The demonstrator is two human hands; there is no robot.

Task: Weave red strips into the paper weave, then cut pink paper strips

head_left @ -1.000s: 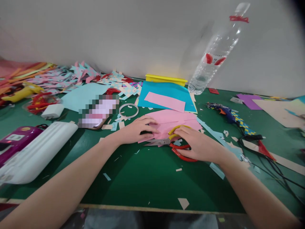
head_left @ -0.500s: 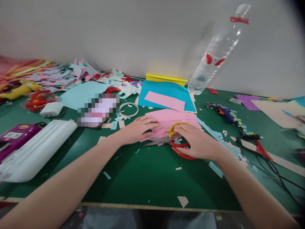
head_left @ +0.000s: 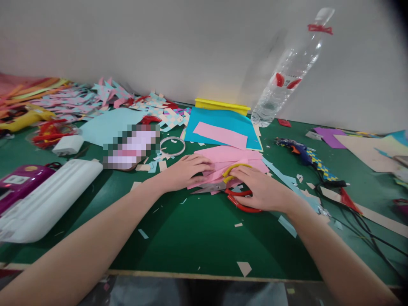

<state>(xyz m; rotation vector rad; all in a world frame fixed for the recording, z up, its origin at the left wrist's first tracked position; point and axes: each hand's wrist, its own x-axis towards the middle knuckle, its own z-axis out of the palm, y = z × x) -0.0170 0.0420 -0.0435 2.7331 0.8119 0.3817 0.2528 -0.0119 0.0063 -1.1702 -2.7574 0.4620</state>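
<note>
Fingers stretched out, my left hand lies with its fingertips on the left part of a pile of pink paper. My right hand grips scissors with one yellow and one red handle, its fingers at the yellow loop and its thumb by the red one. The grey blades point left, along the near edge of the pink paper and just below my left fingertips. Whether paper lies between the blades, I cannot tell. Behind the pile, a pink strip rests on a blue sheet.
A clear bottle leans by the wall. To the left are a phone, a tape ring, a white case and a purple device. On the right, a blue glue gun lies near black cables. Paper scraps dot the green table.
My right hand and the scissors have shifted very slightly left. My left hand stays on the pink paper.
</note>
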